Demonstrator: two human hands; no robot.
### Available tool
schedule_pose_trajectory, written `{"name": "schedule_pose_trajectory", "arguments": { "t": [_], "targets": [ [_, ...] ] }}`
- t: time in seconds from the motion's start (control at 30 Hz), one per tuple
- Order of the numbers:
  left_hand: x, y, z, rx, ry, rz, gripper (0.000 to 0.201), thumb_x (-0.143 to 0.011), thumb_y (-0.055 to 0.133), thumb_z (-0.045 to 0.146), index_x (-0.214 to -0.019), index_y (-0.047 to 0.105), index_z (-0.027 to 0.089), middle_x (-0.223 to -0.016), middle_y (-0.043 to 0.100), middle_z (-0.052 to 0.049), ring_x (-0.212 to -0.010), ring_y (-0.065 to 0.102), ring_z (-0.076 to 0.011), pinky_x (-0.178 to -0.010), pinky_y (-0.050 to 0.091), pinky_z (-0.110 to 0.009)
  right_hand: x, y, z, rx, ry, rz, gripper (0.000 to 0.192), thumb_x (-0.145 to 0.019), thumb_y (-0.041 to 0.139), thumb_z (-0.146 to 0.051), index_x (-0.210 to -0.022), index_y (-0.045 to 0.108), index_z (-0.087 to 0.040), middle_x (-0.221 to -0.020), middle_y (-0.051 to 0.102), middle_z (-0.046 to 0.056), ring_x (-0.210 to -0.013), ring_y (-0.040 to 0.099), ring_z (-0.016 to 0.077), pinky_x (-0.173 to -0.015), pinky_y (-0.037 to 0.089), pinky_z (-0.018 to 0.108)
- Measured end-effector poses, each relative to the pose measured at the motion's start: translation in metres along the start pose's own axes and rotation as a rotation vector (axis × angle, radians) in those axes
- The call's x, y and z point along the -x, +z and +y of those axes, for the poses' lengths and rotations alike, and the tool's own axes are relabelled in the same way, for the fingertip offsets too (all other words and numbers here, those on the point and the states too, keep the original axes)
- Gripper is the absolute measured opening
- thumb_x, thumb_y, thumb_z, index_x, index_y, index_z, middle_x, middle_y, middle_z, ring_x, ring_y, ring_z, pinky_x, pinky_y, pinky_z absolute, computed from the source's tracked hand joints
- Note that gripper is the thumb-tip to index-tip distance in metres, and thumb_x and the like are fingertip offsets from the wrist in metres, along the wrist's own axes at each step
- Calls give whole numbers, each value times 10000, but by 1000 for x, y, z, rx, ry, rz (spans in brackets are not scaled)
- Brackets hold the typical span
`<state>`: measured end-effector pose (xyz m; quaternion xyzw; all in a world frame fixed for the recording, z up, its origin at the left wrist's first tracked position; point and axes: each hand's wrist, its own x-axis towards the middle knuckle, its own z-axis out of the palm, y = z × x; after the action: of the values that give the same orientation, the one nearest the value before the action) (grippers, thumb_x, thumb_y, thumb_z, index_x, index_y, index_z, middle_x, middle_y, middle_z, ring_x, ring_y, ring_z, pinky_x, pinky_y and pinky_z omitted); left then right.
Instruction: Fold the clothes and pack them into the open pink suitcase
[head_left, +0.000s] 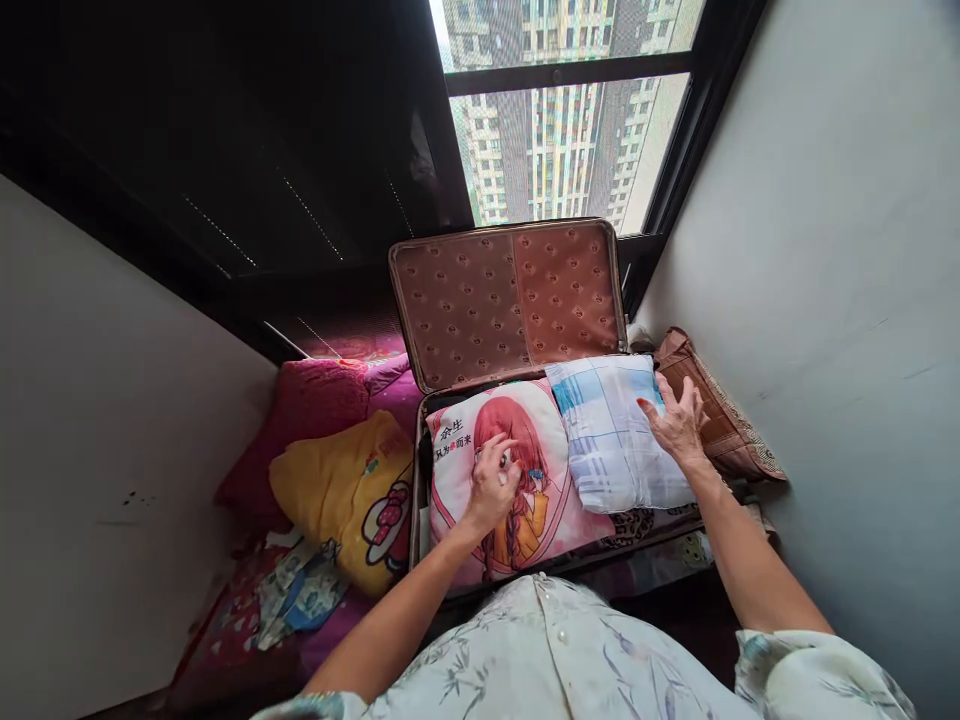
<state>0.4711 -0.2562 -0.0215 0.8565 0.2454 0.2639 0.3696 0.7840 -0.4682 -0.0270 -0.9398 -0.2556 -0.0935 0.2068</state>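
Note:
An open suitcase (414, 500) lies in front of me with its lined lid (480, 310) raised against the window. In its left part sits a white and pink cushion (457, 480) printed with a red-haired cartoon figure. My left hand (495, 485) is over this cushion, fingers curved and apart, with nothing visible in them. To the right lies a folded blue and white checked cloth bundle (607, 430). At its right edge is my right hand (677, 415), fingers spread; whether it presses on the bundle I cannot tell.
Left of the suitcase are a yellow pillow (337, 480), a dark pink cushion (315, 400) and crumpled patterned cloth (300, 590). A brown pillow (712, 410) leans by the right wall (840, 250). Behind the lid stands a window (570, 150) with a dark frame.

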Motion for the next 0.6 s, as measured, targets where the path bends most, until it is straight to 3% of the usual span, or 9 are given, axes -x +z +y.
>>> {"name": "schedule_pose_trajectory", "arguments": {
  "t": [0.07, 0.17, 0.27, 0.33, 0.4, 0.53, 0.6],
  "targets": [
    [17, -17, -14, -9, -10, 93, 285, -958, 500, 282, -1191, 649, 213, -1324, 618, -115, -1308, 559, -258, -1145, 442, -457, 0, 14, -27, 68, -35, -38, 764, -964, 364, -715, -1627, 316, -338, -1690, 171, 189, -1472, 230, 511, -1034, 352, 716],
    [43, -37, -44, -79, -56, 200, 280, -968, 501, 304, -1180, 658, 208, -1280, 635, -118, -1246, 597, -262, -1097, 484, -463, 16, 54, -53, 165, -148, -198, 750, -966, 433, -660, -1634, 280, -358, -1675, 241, 191, -1472, 259, 499, -1056, 324, 713],
    [74, -52, -79, -192, -148, 257, 300, -953, 517, 322, -1178, 673, 199, -1303, 620, -135, -1240, 598, -282, -1086, 485, -483, 40, 89, -52, 215, -236, -210, 715, -956, 508, -574, -1616, 324, -370, -1658, 289, 205, -1474, 274, 492, -1072, 290, 722],
    [95, -62, -103, -228, -244, 315, 302, -940, 510, 309, -1157, 683, 189, -1298, 620, -147, -1246, 594, -286, -1103, 468, -483, 50, 100, -42, 203, -246, -163, 704, -957, 509, -559, -1613, 335, -369, -1652, 293, 218, -1473, 281, 493, -1049, 302, 738],
    [116, -74, -128, -226, -430, 407, 293, -920, 497, 267, -1125, 686, 176, -1252, 641, -153, -1238, 600, -280, -1114, 455, -468, 50, 104, -32, 169, -273, -134, 699, -959, 502, -547, -1613, 338, -366, -1659, 275, 214, -1488, 259, 496, -1034, 291, 769],
    [157, -103, -175, -184, -989, 580, 262, -873, 527, 218, -1083, 671, 158, -1120, 694, -158, -1189, 631, -299, -1065, 472, -462, 36, 105, -20, 20, -291, -124, 702, -937, 460, -598, -1597, 383, -372, -1681, 227, 196, -1512, 223, 524, -1023, 243, 825],
    [179, -114, -192, -164, -1125, 608, 242, -876, 566, 259, -1067, 664, 147, -1068, 711, -177, -1152, 650, -326, -1007, 497, -469, 25, 101, -19, -38, -265, -173, 716, -897, 454, -679, -1568, 423, -430, -1662, 277, 196, -1503, 247, 536, -1015, 241, 826]
  ]
}}
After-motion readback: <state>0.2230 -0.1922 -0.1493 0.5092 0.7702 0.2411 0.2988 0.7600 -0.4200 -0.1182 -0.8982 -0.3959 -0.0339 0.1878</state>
